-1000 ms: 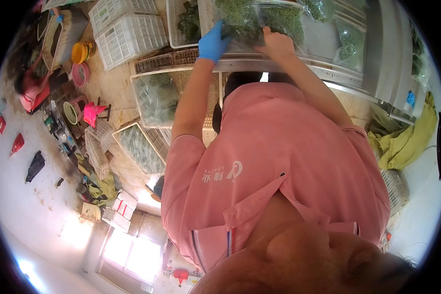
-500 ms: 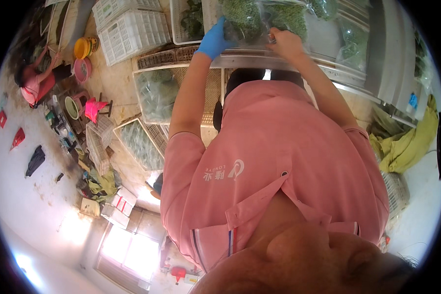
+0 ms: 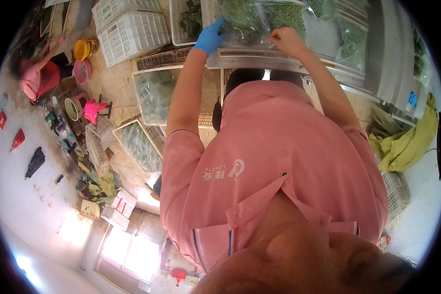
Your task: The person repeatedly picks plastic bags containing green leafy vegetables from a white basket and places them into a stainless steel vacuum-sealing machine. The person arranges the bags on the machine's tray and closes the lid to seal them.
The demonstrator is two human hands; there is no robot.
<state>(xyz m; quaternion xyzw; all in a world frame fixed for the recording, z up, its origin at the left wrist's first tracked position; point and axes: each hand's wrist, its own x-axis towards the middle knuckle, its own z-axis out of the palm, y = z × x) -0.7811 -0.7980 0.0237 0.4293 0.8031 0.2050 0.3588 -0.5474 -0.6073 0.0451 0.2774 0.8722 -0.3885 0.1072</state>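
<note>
My left hand (image 3: 209,38), in a blue glove, grips the left side of a clear plastic bag of leafy greens (image 3: 241,18) on the steel counter (image 3: 252,60). My bare right hand (image 3: 286,41) pinches the bag's lower right edge, fingers closed. Another bag of small green sprouts (image 3: 286,19) lies just beyond my right hand. More bagged greens (image 3: 350,44) rest further right.
Crates with bags (image 3: 157,95) stand beside my left arm. Stacked white crates (image 3: 127,36), a crate of dark greens (image 3: 186,17) and buckets (image 3: 82,49) are further left. A person in pink (image 3: 36,78) works at far left. Yellow-green cloth (image 3: 402,142) hangs at right.
My left hand has shifted slightly left and my right hand a little rightward along the bag. The person at far left has straightened an arm and moved slightly.
</note>
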